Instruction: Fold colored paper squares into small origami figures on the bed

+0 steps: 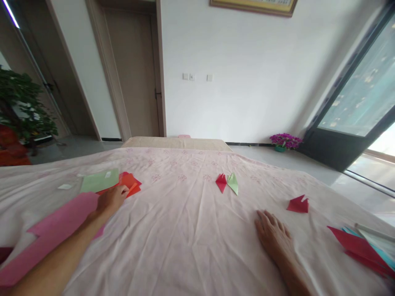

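On the left, my left hand (111, 200) reaches over the cloth with its fingertips closed on the edge of a folded orange paper (133, 189). Red paper peeks out behind it. A light green sheet (100, 181) lies just beyond the hand, and long pink paper (69, 213) is partly covered by my forearm. My right hand (273, 230) rests flat on the cloth, holding nothing. A folded red paper piece (221, 183) and a folded pale green one (233, 183) lie side by side near the middle. Another folded red piece (298, 204) is right of my right hand.
A pale pink patterned cloth (191, 230) with wrinkles covers the surface. Red folded paper (358, 248) and blue paper (382, 254) lie at the right edge. A small white piece (64, 186) sits at the left. Beyond are a wall, a door and potted purple flowers (286, 140).
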`<state>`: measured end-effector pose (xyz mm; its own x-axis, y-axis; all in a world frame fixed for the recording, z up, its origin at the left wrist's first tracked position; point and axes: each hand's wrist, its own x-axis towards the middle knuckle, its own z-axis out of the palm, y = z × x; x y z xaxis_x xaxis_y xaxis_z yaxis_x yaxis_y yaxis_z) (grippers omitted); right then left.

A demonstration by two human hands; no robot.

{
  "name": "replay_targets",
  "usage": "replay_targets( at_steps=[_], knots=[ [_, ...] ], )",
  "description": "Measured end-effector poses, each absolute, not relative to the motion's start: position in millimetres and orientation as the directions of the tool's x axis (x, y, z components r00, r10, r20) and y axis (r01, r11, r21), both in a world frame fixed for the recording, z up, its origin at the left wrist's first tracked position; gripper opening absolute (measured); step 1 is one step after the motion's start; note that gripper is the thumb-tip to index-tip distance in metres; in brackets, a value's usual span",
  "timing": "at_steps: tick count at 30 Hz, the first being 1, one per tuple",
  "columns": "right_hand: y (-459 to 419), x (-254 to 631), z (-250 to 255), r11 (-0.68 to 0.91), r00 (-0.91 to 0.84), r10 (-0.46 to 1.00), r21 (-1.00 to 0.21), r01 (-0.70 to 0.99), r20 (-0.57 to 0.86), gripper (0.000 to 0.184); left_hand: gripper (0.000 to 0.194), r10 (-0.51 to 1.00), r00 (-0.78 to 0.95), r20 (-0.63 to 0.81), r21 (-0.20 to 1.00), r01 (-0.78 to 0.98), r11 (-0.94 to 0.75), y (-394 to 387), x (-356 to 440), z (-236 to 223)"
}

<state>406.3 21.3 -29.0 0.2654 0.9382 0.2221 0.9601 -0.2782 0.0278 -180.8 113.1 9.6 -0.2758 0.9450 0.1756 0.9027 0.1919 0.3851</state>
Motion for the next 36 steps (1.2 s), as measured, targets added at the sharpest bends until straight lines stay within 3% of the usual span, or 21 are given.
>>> replay_targets(
  at_steps=[4,7,9,12,14,17,20,26,33,36],
  knots=[
    [21.1,406.7,-30.4,-0.27,0.259,0.937,0.018,0.963,0.234,0.052,0.024,0.934,-0.265,0.239,0.327,0.928,0.18,105.0,-169.0,10.3],
    [20.6,407.9,-30.2,-0.259,0.249,0.936,0.01,0.966,0.249,0.05,0.019,0.937,-0.175,0.304,0.315,0.946,0.075,88.1,-140.0,9.6],
    [20.2,406.7,-28.6,-0.254,0.244,0.934,0.004,0.967,0.26,0.048,0.014,0.935,-0.072,0.349,0.308,0.951,-0.042,69.4,-108.6,8.3],
    [17.8,393.4,-22.5,-0.23,0.222,0.923,-0.013,0.973,0.314,0.046,0.01,0.862,0.215,0.459,0.293,0.879,-0.376,35.1,-52.0,5.9],
    [13.1,372.8,-16.1,-0.129,0.138,0.921,-0.048,0.99,0.365,0.045,0.008,0.834,0.316,0.453,0.306,0.823,-0.478,13.9,-17.5,4.6],
    [0.1,327.1,-4.9,0.189,-0.108,0.925,-0.196,0.962,0.364,0.047,0.013,0.812,0.444,0.379,0.345,0.746,-0.569,-7.4,14.3,3.6],
    [-14.4,280.7,5.5,0.433,-0.34,0.893,-0.357,0.828,0.295,0.054,0.022,0.802,0.492,0.338,0.331,0.736,-0.591,-15.0,15.1,0.9],
    [-23.0,238.7,13.2,0.52,-0.486,0.854,-0.321,0.791,0.185,0.051,0.05,0.867,0.342,0.361,0.283,0.846,-0.452,-10.1,-30.9,-17.4],
    [-18.9,234.5,-2.1,0.519,-0.457,0.852,-0.287,0.805,0.258,0.033,0.034,0.862,0.329,0.386,0.33,0.823,-0.462,-9.2,-40.7,-23.7],
    [-22.3,238.0,-5.6,0.561,-0.51,0.827,-0.284,0.777,0.237,0.057,0.029,0.849,0.329,0.413,0.327,0.817,-0.475,-8.7,-36.6,-22.6]
  ],
)
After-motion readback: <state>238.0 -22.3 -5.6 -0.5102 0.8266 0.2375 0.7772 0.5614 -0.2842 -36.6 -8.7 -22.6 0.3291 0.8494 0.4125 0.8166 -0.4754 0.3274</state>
